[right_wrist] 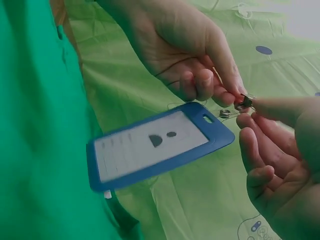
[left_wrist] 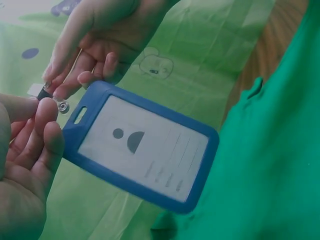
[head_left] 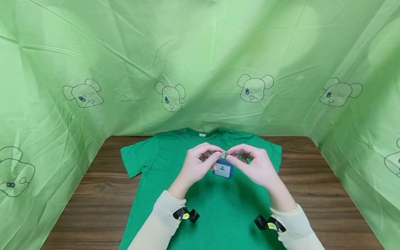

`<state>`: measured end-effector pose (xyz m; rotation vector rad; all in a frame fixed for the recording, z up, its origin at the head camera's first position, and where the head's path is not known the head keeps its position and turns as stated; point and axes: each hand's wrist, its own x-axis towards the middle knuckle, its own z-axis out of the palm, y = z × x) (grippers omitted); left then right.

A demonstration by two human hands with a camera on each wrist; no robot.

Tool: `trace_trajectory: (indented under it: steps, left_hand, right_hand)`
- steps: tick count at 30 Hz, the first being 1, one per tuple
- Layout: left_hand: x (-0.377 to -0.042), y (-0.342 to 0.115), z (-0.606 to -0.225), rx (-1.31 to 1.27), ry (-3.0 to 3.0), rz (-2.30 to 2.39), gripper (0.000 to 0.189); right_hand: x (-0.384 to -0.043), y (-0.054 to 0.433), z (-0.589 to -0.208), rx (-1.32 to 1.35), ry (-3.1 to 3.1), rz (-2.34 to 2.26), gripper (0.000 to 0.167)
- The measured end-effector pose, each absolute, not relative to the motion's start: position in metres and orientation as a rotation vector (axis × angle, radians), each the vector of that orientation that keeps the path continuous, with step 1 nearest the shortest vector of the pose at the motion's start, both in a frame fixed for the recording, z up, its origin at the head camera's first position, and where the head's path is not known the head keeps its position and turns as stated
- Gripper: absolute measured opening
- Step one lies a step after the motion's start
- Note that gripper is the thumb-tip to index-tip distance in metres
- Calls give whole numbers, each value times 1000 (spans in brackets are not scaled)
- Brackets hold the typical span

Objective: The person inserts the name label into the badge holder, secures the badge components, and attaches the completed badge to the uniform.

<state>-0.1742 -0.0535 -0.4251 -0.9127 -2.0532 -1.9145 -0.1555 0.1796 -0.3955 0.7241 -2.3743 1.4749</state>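
A blue badge holder (head_left: pixel 223 170) hangs from a small metal clip (head_left: pixel 223 154) over the green T-shirt (head_left: pixel 200 211). My left hand (head_left: pixel 201 161) pinches the clip from the left between thumb and fingers. From the right, the thumb and fingers of my right hand (head_left: pixel 254 161) pinch the clip's other end. In the left wrist view, the badge holder (left_wrist: pixel 145 147) shows a white card with a dark person symbol and printed lines. A round metal snap (right_wrist: pixel 225 114) sits between the clip and the holder's slot in the right wrist view. Fingertips partly hide the clip.
The T-shirt lies spread on a dark wooden table (head_left: pixel 97 194), its collar toward the back. Light green cloth (head_left: pixel 200 52) with bear-head drawings stands behind the table and along both sides. Each sleeved wrist carries a small black camera on a strap.
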Motion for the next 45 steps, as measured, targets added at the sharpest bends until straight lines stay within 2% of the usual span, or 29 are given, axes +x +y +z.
trace_trajectory:
  steps: [23, 45]
  left_hand:
    - [-176, -52, -426, -935, -2066, -1815, 13]
    - [-175, -52, -427, -953, -2037, -1830, 12]
  right_hand:
    - [-153, 172, -396, 563, -2325, 1465, 14]
    - [-152, 172, -395, 548, -2338, 1432, 12]
